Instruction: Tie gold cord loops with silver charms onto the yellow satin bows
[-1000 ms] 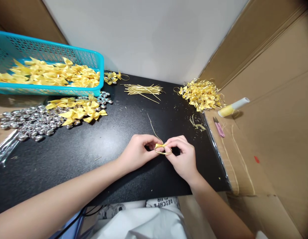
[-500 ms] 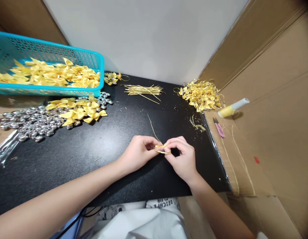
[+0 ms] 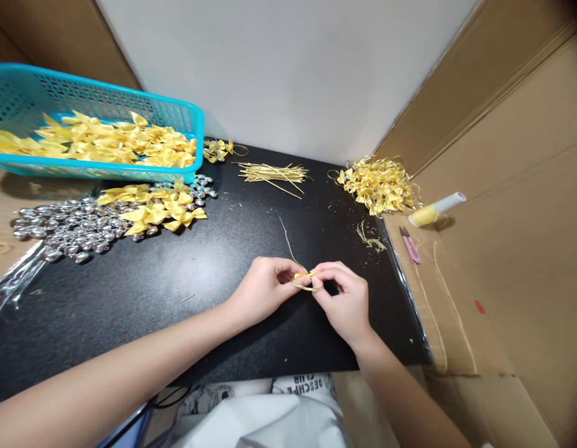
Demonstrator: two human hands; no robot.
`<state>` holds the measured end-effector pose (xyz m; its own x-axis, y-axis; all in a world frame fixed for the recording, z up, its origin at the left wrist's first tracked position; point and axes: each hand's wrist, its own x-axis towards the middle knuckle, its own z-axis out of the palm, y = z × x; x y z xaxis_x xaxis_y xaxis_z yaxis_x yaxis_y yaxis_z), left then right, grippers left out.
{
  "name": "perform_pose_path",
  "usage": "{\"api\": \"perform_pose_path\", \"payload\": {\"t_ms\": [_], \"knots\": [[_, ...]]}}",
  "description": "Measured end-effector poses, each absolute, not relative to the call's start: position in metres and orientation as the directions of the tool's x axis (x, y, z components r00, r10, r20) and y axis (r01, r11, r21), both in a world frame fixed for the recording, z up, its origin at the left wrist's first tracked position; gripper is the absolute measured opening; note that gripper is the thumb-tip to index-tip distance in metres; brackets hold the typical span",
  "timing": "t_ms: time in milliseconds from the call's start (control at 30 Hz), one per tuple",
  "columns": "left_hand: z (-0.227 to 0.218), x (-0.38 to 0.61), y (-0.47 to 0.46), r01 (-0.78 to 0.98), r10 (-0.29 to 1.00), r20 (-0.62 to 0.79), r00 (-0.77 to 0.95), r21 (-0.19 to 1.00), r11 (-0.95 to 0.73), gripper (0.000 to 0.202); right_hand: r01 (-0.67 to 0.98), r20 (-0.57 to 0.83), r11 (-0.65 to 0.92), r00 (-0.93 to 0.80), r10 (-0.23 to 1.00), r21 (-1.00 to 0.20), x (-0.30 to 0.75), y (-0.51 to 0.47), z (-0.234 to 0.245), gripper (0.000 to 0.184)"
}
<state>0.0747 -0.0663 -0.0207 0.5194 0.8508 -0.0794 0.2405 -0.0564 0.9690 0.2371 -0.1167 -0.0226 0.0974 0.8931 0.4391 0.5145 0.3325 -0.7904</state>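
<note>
My left hand (image 3: 270, 287) and my right hand (image 3: 341, 295) meet above the black tabletop, fingertips pinched close together. Between them is a small yellow ribbon bow (image 3: 303, 275), mostly covered by the fingers. A gold cord (image 3: 288, 239) is looped below the bow, and its loose end sticks up and away past the fingertips. The left thumb and fingers grip the bow's left side. On the other side, the right thumb and fingertips pinch the bow and the cord loop. Whether a silver bell is attached is hidden.
At the left stands a turquoise basket (image 3: 130, 167) of yellow bows, with silver bells (image 3: 78, 227) and more bows (image 3: 162, 208) before it. Cut gold cords (image 3: 272, 173) lie at the back. Right are bows with loops (image 3: 377, 183), cord scraps (image 3: 370, 238), pink snips (image 3: 411, 246) and a tube (image 3: 438, 208).
The view has shifted slightly, so everything sits a little lower or further right. Both hands keep their pinch on the bow and cord, with hardly any movement.
</note>
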Motion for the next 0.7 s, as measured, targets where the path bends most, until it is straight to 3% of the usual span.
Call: {"api": "perform_pose_path", "payload": {"t_ms": [300,467,567,700], "knots": [[-0.023,0.075,-0.067,0.249,0.886,-0.072,0.457,0.967,-0.049,0.024,0.616,0.496,0.302,0.167,0.852,-0.728,0.237,-0.118,-0.023,0.019],[-0.023,0.076,-0.066,0.217,0.898,-0.119,0.424,0.976,0.027,0.019,0.691,0.513,0.376,-0.009,0.858,-0.617,0.234,-0.122,-0.023,0.015],[-0.023,0.076,-0.067,0.240,0.891,-0.117,0.438,0.971,0.009,0.018,0.758,0.415,0.284,-0.019,0.909,-0.587,0.233,-0.120,-0.017,0.030],[-0.022,0.075,-0.070,0.260,0.884,-0.092,0.458,0.965,-0.035,0.018,0.713,0.117,0.118,-0.052,0.992,-0.691,0.234,-0.110,-0.003,0.023]]}}
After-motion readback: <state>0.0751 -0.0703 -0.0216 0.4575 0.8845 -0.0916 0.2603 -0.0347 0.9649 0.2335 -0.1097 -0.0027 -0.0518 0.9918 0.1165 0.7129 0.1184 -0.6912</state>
